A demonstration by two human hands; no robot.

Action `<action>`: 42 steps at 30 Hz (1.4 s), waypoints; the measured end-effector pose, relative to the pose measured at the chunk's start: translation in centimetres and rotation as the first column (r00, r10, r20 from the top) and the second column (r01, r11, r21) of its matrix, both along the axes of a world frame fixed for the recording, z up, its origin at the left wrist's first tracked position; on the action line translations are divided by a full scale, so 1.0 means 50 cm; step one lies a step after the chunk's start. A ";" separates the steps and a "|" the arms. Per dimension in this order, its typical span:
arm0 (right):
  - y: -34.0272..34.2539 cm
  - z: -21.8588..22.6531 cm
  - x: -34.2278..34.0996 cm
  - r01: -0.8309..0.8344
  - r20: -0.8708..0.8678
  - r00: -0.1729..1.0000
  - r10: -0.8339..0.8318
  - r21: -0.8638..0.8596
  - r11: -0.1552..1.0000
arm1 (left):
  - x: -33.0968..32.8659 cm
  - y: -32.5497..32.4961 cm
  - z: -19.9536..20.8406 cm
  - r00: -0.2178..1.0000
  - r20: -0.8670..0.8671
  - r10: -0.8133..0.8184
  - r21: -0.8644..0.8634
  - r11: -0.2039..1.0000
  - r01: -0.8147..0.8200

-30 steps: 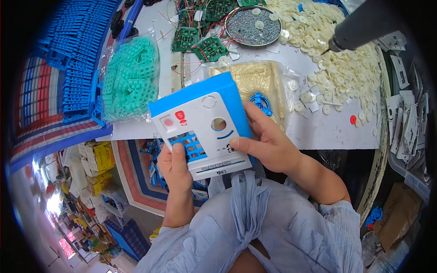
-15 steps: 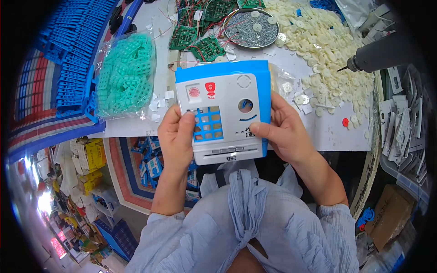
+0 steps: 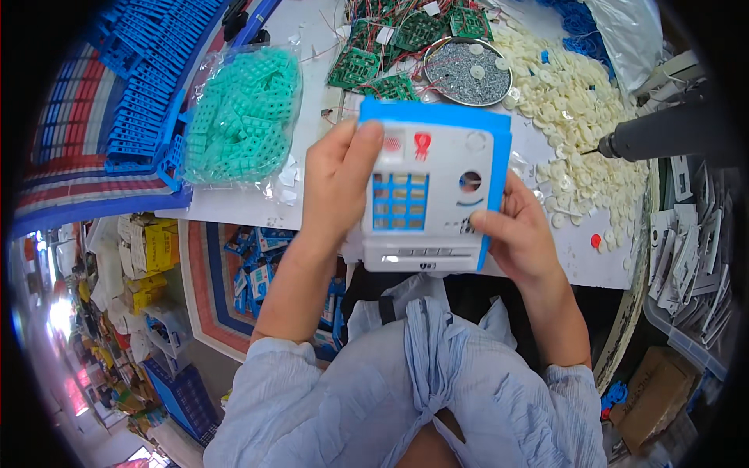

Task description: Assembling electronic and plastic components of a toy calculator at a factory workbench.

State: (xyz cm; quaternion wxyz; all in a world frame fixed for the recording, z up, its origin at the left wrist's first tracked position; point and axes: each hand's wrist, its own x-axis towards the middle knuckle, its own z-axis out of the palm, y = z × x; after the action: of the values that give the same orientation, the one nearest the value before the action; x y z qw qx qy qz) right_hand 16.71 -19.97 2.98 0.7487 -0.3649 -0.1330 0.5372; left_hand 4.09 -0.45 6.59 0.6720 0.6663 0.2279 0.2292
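I hold a white and blue plastic toy money-box panel (image 3: 441,168) in both hands above the front of the table. Its front face is toward me, with a blue keypad grid, a round hole and a slot along the bottom. My left hand (image 3: 335,183) is closed on its upper left corner, thumb over the front. At the lower right edge my right hand (image 3: 527,234) grips it, thumb on the front and the other fingers partly hidden behind.
Past the panel lie wired green circuit boards (image 3: 421,30), a round dish of screws (image 3: 460,70) and heaped cream plastic discs (image 3: 577,105). A bag of teal keypad pieces (image 3: 242,117) and stacked blue parts (image 3: 144,117) are left. A dark power screwdriver (image 3: 663,132) juts in from the right.
My left hand has slid up from beside the keypad grid to the panel's upper left corner. The panel now appears further right in view, as does the tabletop behind it.
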 end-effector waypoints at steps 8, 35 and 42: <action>0.011 -0.012 0.038 0.118 -0.182 0.976 -0.119 -0.014 0.993 | -0.077 0.001 -0.053 0.910 -0.152 -0.386 -0.268 0.902 0.338; -0.033 -0.065 0.066 0.190 0.984 -0.094 0.154 -0.134 0.973 | 0.017 0.029 -0.145 0.973 -0.220 0.069 0.653 0.751 0.094; -0.027 -0.036 0.063 0.236 0.891 -0.248 0.380 -0.325 0.916 | 0.014 0.025 -0.145 0.976 -0.188 0.111 0.771 0.632 0.077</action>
State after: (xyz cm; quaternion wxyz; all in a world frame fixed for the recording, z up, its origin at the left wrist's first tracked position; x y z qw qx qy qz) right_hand 19.88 -21.30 1.19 0.2257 -0.7733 -0.5845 0.0969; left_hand 4.80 0.81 -0.66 0.2898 0.9085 0.1859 0.2366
